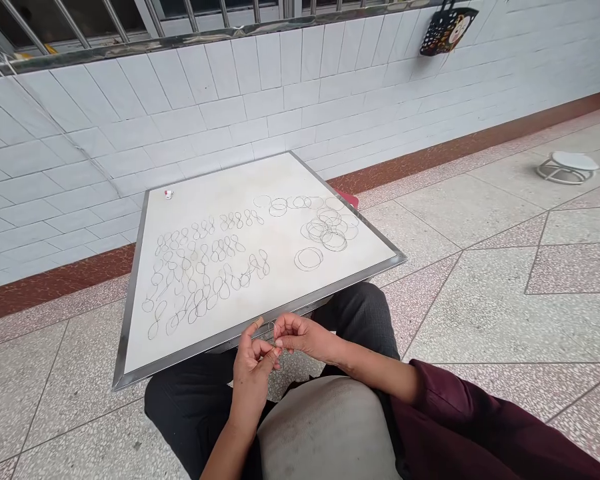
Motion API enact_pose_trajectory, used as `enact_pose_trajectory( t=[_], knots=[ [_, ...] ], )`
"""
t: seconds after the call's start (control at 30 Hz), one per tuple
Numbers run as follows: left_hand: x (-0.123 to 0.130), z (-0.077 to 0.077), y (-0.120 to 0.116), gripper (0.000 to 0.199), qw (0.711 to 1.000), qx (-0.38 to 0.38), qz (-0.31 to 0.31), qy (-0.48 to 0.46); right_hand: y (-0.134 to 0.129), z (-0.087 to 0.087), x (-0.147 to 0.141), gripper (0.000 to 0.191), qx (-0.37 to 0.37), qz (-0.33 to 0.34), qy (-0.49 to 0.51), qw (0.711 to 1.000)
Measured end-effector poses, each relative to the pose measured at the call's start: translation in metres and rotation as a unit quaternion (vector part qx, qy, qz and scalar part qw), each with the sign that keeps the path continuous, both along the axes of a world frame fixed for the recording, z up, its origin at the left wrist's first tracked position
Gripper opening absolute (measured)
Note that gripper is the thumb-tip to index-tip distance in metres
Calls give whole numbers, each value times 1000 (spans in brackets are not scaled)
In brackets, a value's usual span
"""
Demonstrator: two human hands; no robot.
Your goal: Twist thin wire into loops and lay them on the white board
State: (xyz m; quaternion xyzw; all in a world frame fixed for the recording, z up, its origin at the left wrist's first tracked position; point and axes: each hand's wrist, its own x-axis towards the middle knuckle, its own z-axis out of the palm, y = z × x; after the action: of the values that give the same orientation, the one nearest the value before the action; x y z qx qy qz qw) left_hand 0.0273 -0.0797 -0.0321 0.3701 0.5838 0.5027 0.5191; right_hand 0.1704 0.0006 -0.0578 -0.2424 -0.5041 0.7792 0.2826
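Note:
My left hand and my right hand meet just past the near edge of a white-topped table. Both pinch a thin wire-like loop between thumb and fingers; only a small part of it shows. On the table's left half lie several rows of thin loops twisted into figure-eights. Round, untwisted loops lie overlapping on the right half. The exact material of the loops is too fine to tell.
A small red-and-white object sits at the table's far left corner. Behind the table rises a white tiled wall, with a black basket hanging on it. A white stool stands at the far right. My knees are under the near edge.

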Motion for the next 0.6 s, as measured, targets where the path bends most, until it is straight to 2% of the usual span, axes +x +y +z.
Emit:
enact_pose_trajectory(
  t=[0.23,0.6],
  knots=[
    [-1,-8,-1,60,1000,3,4,12,-4,-4,-1,35,5,-4,8,1000],
    [-3,-4,3,61,996,-6,-24,88,-7,-12,-4,34,29,-3,14,999]
  ],
)
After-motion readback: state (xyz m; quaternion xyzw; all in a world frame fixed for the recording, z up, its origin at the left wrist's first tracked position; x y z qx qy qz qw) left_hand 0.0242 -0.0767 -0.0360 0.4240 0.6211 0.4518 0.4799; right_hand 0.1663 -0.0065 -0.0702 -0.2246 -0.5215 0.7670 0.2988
